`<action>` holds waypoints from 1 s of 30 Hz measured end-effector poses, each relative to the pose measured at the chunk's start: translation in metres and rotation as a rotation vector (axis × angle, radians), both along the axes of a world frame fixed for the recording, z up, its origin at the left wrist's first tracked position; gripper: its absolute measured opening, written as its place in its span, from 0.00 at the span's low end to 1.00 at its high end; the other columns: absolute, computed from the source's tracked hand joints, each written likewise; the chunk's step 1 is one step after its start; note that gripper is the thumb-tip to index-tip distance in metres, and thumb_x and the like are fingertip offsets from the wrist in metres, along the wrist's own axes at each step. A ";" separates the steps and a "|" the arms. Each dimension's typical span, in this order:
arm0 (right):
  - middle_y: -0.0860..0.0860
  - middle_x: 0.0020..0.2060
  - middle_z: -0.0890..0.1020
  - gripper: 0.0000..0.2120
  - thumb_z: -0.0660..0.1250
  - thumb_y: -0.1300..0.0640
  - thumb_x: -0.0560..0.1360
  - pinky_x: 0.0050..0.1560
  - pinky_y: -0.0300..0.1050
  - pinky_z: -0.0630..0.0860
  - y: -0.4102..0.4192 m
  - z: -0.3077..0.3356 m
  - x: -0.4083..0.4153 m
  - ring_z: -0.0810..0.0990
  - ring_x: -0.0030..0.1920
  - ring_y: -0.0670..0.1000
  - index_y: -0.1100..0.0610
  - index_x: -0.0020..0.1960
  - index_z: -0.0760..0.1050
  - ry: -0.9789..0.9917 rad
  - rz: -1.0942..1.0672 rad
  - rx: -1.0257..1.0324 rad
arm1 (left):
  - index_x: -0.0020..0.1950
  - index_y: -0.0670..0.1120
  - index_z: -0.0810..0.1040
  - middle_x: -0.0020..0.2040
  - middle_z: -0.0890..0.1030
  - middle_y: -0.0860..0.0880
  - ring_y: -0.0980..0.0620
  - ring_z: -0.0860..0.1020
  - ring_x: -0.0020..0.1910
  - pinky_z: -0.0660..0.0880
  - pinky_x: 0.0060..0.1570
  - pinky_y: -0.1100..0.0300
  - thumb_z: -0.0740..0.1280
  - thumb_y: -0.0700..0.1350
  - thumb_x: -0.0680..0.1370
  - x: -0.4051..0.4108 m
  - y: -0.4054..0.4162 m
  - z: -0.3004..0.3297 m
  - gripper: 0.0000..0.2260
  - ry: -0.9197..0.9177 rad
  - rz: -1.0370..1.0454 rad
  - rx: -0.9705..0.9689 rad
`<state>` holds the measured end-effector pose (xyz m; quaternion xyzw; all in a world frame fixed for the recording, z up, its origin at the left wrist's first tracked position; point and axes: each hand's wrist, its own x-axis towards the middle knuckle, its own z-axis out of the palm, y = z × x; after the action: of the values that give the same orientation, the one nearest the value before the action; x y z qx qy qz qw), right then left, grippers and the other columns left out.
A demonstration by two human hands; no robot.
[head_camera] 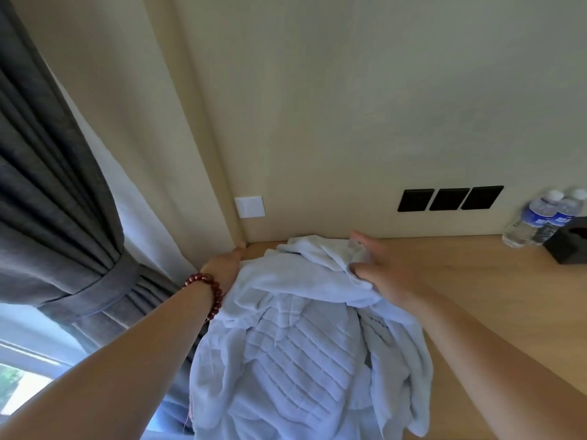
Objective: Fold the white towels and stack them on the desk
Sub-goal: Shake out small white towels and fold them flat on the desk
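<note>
A crumpled heap of white towels [295,344] lies at the left end of the wooden desk [482,300], running from the back wall to the front edge. My left hand [224,265], with a red bead bracelet on its wrist, reaches along the heap's left side near the wall corner; the cloth hides most of its fingers. My right hand [386,271] rests on the heap's upper right part with fingers spread and fairly straight, its thumb pressing a fold.
Two water bottles [540,222] and a black box [568,242] stand at the desk's back right. Black sockets [449,199] and a white switch [250,206] are on the wall. A grey curtain [54,217] hangs at the left by a window.
</note>
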<state>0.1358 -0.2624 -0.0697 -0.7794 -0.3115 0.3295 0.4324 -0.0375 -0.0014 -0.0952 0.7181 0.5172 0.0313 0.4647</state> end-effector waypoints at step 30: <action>0.43 0.39 0.77 0.05 0.63 0.53 0.81 0.40 0.41 0.68 0.020 0.014 0.005 0.76 0.42 0.47 0.49 0.47 0.75 -0.594 0.111 -0.159 | 0.77 0.56 0.62 0.79 0.58 0.50 0.49 0.53 0.79 0.58 0.76 0.48 0.62 0.56 0.79 0.034 -0.088 0.060 0.27 0.333 -0.697 0.800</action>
<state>0.1408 -0.2423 -0.0561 -0.8549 -0.4394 0.1336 0.2415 -0.0036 -0.0889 -0.0357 0.9624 0.2633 -0.0444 0.0504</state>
